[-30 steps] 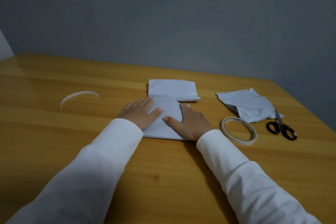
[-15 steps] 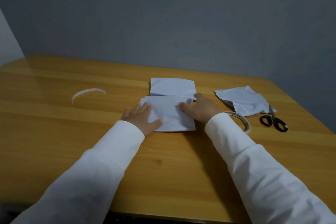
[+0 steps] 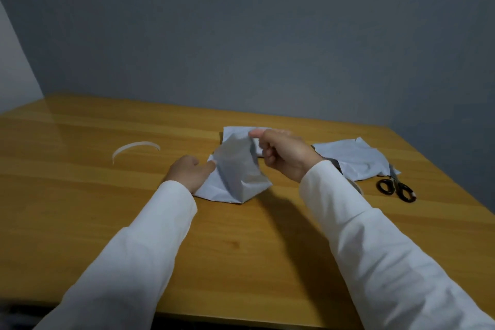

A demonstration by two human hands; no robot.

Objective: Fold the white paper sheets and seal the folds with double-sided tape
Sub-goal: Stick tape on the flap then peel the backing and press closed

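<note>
Grey wall behind a wooden worktop [image 3: 80, 196]. Folded paper [image 3: 235, 171] lies centre: light, limp, easily creased. Right hand [image 3: 284, 154] pinches its raised flap; left hand [image 3: 191, 173], fingers relaxed, presses the paper's left edge flat.

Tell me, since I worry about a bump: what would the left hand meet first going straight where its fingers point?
Probably the paper itself. The left hand points right, fingertips already at its raised flap; depth beyond is unclear.
</note>
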